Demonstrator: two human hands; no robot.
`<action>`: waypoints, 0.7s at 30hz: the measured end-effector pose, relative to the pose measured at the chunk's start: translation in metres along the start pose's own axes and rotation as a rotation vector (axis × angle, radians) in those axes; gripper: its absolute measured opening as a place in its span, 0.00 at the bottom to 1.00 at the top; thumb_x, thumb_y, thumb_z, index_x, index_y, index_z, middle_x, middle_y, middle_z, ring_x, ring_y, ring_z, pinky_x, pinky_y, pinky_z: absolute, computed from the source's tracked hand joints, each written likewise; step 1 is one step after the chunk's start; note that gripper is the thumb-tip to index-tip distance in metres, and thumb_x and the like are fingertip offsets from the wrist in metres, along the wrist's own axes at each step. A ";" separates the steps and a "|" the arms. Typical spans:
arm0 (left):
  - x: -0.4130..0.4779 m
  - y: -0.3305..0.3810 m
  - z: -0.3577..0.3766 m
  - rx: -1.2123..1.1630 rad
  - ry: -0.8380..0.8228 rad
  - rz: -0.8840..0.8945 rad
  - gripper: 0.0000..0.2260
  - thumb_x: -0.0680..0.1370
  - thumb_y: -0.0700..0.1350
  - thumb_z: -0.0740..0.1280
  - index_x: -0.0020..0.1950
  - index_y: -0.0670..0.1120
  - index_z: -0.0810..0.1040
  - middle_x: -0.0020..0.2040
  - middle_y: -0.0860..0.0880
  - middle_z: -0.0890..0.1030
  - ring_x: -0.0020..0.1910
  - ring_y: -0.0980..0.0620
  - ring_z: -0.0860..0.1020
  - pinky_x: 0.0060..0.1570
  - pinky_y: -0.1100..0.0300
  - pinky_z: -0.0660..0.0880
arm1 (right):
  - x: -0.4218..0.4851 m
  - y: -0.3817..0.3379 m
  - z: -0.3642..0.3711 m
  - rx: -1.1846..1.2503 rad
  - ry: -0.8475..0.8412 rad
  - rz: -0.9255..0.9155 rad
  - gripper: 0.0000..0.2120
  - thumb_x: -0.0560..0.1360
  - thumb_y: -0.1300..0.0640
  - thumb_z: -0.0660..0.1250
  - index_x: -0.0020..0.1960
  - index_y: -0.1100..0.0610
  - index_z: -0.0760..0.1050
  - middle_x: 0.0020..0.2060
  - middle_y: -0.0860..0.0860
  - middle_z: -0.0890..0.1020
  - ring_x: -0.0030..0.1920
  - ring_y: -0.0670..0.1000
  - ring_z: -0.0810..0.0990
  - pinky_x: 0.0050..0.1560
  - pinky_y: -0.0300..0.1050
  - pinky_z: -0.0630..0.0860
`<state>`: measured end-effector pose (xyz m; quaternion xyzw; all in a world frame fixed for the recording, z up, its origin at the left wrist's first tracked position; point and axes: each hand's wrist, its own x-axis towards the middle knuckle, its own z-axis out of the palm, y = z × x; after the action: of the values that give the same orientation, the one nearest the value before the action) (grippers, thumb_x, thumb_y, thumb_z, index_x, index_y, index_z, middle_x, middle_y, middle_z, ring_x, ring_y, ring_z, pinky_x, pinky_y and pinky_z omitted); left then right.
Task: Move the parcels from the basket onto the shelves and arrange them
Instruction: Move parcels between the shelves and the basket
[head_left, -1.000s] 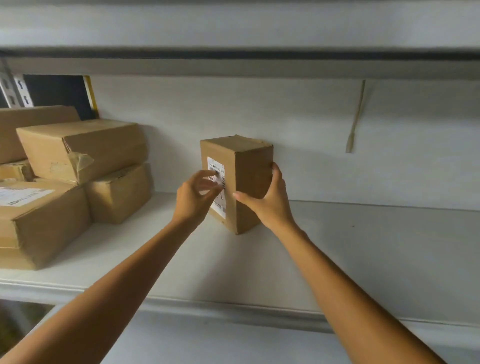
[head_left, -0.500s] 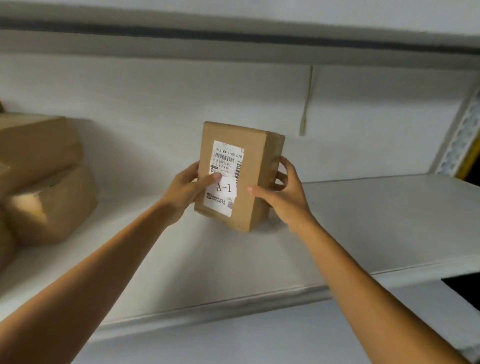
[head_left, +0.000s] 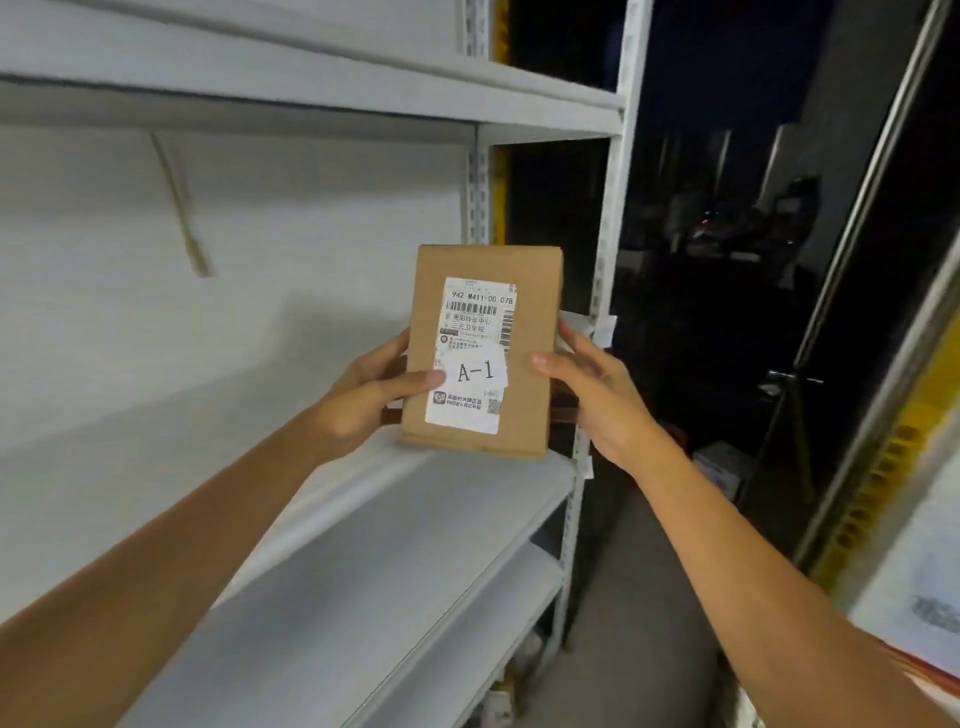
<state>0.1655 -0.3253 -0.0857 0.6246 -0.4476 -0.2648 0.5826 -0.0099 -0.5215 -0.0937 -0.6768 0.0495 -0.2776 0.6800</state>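
At the right-hand end of the white metal shelf (head_left: 395, 525), a small brown cardboard parcel (head_left: 537, 332) is being held upright, long axis vertical, white printed label (head_left: 475, 312) facing the person. The left hand (head_left: 363, 397) is gripping its left edge, the right hand (head_left: 597, 400) its right edge. Whether it is touching the shelf is unclear. Placement seems nearly finished; the basket is not showing, so what is remaining cannot be judged.

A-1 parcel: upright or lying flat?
Upright. The parcel has its long side vertical and its label right way up, held between the left hand and right hand.
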 end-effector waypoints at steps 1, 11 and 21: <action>0.011 0.000 0.023 -0.017 -0.024 0.009 0.25 0.74 0.47 0.71 0.69 0.59 0.70 0.63 0.51 0.79 0.61 0.49 0.79 0.51 0.54 0.79 | -0.011 -0.003 -0.024 -0.018 0.018 0.003 0.29 0.69 0.49 0.74 0.69 0.41 0.71 0.60 0.45 0.81 0.61 0.46 0.80 0.57 0.50 0.77; 0.068 -0.036 0.245 -0.069 -0.190 -0.035 0.32 0.70 0.46 0.73 0.72 0.58 0.67 0.59 0.56 0.81 0.57 0.55 0.80 0.44 0.61 0.80 | -0.149 0.016 -0.197 -0.089 0.387 0.051 0.20 0.78 0.55 0.67 0.69 0.47 0.72 0.60 0.44 0.82 0.59 0.47 0.81 0.48 0.47 0.83; 0.091 -0.146 0.412 -0.180 -0.420 -0.278 0.22 0.72 0.39 0.73 0.63 0.54 0.75 0.61 0.52 0.80 0.60 0.55 0.78 0.60 0.54 0.76 | -0.270 0.084 -0.285 -0.185 0.723 0.319 0.19 0.80 0.51 0.63 0.70 0.51 0.73 0.58 0.45 0.82 0.59 0.47 0.81 0.60 0.53 0.78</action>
<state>-0.1069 -0.6185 -0.2840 0.5572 -0.4435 -0.5046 0.4880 -0.3371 -0.6621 -0.2796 -0.5776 0.4146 -0.3830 0.5897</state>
